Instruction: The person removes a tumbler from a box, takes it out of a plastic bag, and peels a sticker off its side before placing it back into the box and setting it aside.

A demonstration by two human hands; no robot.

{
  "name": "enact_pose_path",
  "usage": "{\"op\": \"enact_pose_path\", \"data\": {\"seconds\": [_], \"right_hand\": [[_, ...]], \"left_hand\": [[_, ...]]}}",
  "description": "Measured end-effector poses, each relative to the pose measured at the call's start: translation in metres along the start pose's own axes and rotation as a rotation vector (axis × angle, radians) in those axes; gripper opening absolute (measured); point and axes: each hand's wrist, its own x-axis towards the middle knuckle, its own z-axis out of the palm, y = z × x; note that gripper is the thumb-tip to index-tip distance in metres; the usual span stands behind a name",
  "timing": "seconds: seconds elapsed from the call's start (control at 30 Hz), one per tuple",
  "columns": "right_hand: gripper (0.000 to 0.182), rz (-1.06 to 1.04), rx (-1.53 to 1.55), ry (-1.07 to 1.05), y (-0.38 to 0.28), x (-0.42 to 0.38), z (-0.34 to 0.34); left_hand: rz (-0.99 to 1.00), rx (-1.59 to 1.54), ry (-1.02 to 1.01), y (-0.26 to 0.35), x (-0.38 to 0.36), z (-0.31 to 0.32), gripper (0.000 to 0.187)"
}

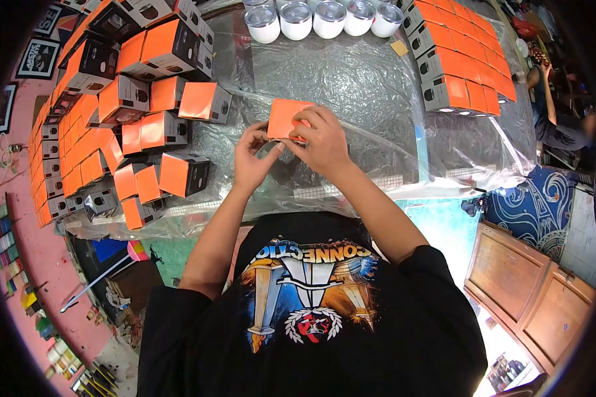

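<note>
Between my two hands is a small carton with an orange top (283,116), held over the plastic-covered table (311,73). My left hand (253,157) grips its near left corner, thumb and fingers pinched together there. Across the carton's right side lies my right hand (321,142), its fingers bent over the orange top and its thumb at the near edge. The carton's sides are mostly hidden from above. To the left of my hands, the closest loose orange-topped carton (202,100) rests on the table.
Many orange-topped cartons (86,139) are heaped along the left, some tilted. A neat block of similar cartons (457,56) stands at the right back. White tumblers with clear lids (329,20) line the far edge. Another person's arm (549,92) shows at far right.
</note>
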Motion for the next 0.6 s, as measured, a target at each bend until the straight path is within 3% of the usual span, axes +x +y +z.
{"op": "enact_pose_path", "data": {"seconds": [0.17, 0.33, 0.6], "right_hand": [[0.022, -0.045, 0.052, 0.013, 0.003, 0.001, 0.012], [0.022, -0.032, 0.048, -0.024, 0.004, 0.003, 0.012], [0.021, -0.033, 0.004, -0.033, 0.000, 0.007, 0.014]], "left_hand": [[-0.019, -0.052, 0.085, -0.014, -0.003, 0.003, 0.019], [-0.121, -0.324, 0.219, -0.012, -0.006, 0.020, 0.018], [-0.210, -0.359, 0.297, 0.002, -0.007, 0.026, 0.030]]}}
